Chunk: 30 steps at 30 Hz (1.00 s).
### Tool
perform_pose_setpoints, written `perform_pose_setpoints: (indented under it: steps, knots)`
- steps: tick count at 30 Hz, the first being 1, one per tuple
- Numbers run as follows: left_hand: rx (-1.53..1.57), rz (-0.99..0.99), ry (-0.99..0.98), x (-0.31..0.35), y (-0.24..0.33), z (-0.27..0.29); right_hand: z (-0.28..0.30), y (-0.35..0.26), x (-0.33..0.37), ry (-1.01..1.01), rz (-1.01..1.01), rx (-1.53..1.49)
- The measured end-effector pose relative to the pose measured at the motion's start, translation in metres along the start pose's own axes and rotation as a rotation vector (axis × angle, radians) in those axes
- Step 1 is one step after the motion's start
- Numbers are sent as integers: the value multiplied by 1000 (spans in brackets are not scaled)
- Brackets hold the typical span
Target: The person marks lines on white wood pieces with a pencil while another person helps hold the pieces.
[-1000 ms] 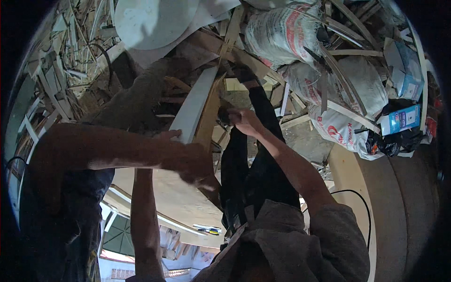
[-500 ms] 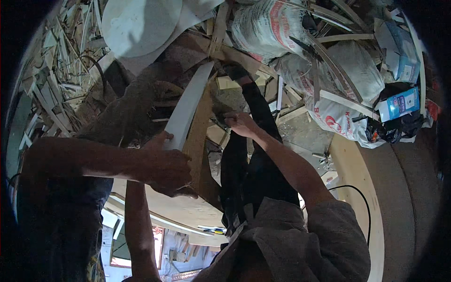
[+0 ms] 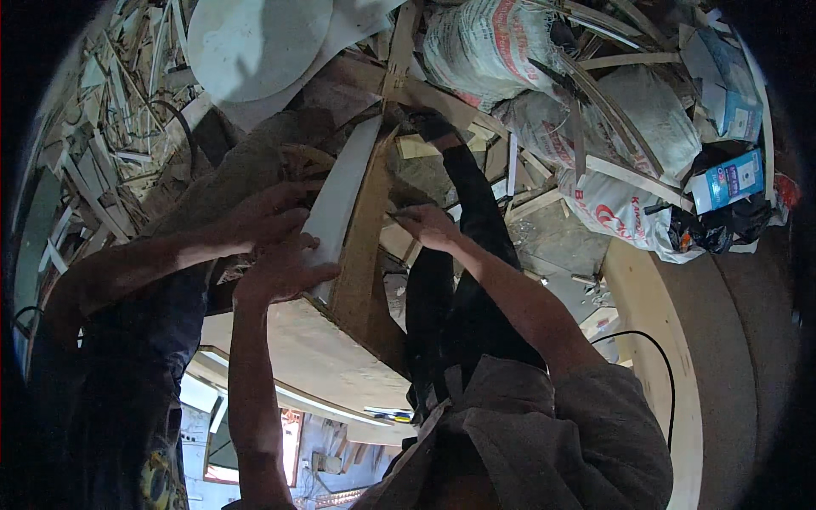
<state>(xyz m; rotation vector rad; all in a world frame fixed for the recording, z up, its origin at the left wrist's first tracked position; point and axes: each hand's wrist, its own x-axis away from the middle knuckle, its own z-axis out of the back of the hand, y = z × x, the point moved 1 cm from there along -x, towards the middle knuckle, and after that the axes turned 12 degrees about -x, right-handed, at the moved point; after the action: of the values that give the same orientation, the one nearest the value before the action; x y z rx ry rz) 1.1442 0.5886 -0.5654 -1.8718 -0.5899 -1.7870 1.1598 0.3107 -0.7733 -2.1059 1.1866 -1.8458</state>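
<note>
A long white strip (image 3: 344,187) lies along a brown wooden beam (image 3: 361,234), which slants away from me. My left hand (image 3: 289,268) grips the near end of the strip, its thumb across the white face. My right hand (image 3: 432,227) is closed just right of the beam, with a small dark thin thing at its fingertips that I cannot make out. From the left a co-worker's hand (image 3: 276,212) reaches to the strip's left edge, beside my left hand. Below the beam's near end a pale curved wooden panel (image 3: 340,353) shows.
Wood scraps (image 3: 115,153) are heaped at the far left, near a round white board (image 3: 259,51). Stuffed white sacks (image 3: 484,51) and a blue box (image 3: 727,181) sit at the far right. A black cable (image 3: 659,357) loops beside a pale curved plank (image 3: 650,314).
The co-worker's hand has moved off the near end, up and left along the strip, uncovering my left hand. My right hand has shifted slightly left, toward the beam.
</note>
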Motion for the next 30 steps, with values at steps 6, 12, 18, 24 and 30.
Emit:
perform_pose_setpoints:
  steps: [6, 12, 18, 24, 30]
  knots:
    - [-57, -118, 67, 0, -9, -6, 34, -17, 8, -18, -22, 197]
    - [41, -215, 156, -20, -29, -30, 43, 2, 0, 133, 116, -69]
    - [97, -141, -2, -13, -19, -13, 32, -25, -2, 8, 115, 148]
    - [3, -100, 62, -2, -15, -16, -37, -80, 26, -171, 203, -173]
    - [33, -93, -58, -1, -5, -1, -50, -95, 31, -92, 278, -240]
